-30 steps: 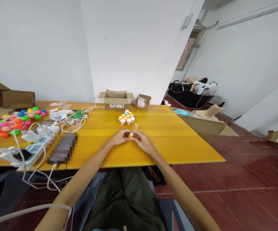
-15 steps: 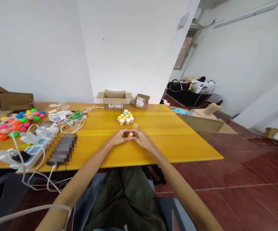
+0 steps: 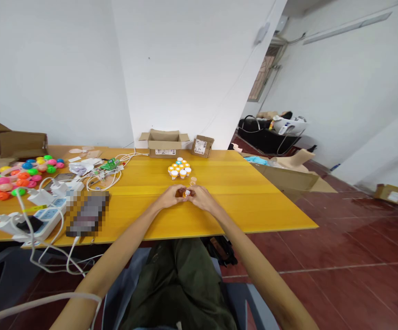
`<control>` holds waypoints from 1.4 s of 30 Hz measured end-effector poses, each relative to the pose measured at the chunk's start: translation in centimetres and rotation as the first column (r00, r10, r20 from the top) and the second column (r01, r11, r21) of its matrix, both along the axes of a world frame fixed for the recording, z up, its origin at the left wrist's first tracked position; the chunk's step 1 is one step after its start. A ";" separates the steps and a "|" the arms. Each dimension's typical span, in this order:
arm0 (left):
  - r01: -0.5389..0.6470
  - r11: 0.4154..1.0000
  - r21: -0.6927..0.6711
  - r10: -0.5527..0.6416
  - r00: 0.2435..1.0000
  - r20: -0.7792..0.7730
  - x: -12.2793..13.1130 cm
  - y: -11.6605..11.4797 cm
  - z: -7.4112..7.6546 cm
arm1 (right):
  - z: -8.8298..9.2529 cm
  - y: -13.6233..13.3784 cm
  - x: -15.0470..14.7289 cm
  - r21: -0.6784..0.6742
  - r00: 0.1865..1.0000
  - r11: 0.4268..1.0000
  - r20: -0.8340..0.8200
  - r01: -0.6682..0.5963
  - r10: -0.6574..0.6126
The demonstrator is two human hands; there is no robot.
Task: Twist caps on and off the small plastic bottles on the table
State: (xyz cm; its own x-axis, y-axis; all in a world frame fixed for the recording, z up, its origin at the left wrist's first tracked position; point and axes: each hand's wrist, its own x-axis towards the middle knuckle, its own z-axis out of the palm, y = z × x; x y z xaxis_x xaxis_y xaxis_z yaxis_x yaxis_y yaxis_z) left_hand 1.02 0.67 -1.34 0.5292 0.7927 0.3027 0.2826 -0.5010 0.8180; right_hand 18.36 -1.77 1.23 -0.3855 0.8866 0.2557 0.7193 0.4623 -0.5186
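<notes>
Just in front of me over the yellow table (image 3: 254, 201), my left hand (image 3: 169, 197) and my right hand (image 3: 201, 197) meet at the fingertips. Both are closed on a small white-and-orange piece (image 3: 187, 194), mostly covered by the fingers, so its exact kind does not show. Right beyond my right hand stands a small clear plastic cup or cap (image 3: 193, 181). Farther back sits a tight cluster of small round containers (image 3: 179, 168) with white, yellow-orange and one bluish tops.
An open cardboard box (image 3: 164, 143) and a smaller box (image 3: 202, 145) stand against the wall. To the left lie a pixelated phone (image 3: 88, 214), a power strip (image 3: 52, 211) with cables, a green circuit board (image 3: 110, 164) and colourful plastic balls (image 3: 23, 176).
The camera view has shifted very slightly. My hands stay in the same place, and the small piece between the fingertips looks slightly turned.
</notes>
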 end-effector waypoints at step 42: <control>0.012 0.982 -0.188 0.032 0.972 0.231 0.4 -0.4 0.4 | -2.5 -0.4 1.0 -0.491 0.485 0.841 -0.806 -0.226 -0.340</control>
